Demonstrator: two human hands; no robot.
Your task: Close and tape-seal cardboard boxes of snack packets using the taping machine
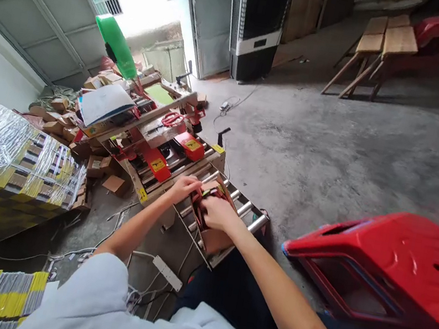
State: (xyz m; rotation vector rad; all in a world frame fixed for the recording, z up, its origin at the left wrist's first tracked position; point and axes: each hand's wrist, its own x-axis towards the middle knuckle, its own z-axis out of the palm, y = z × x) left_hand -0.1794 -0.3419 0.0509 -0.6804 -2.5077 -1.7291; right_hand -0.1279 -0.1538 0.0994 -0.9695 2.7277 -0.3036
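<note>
An open cardboard box [215, 241] sits on the metal roller conveyor [244, 209] in front of me, filled with small dark red and multicoloured packets [212, 190]. At the box's far left edge, my left hand [184, 188] has its fingers closed on the rim. My right hand [217, 213] reaches down into the box with curled fingers. Their tips are hidden among the packets, so what they hold cannot be made out.
Beyond the box stands a carton-sealing machine [165, 138] with red guards. A red plastic chair [397, 261] is close at my right. Wrapped yellow-and-grey stacks [34, 167] stand left. A power strip [167, 272] and cables lie on the floor.
</note>
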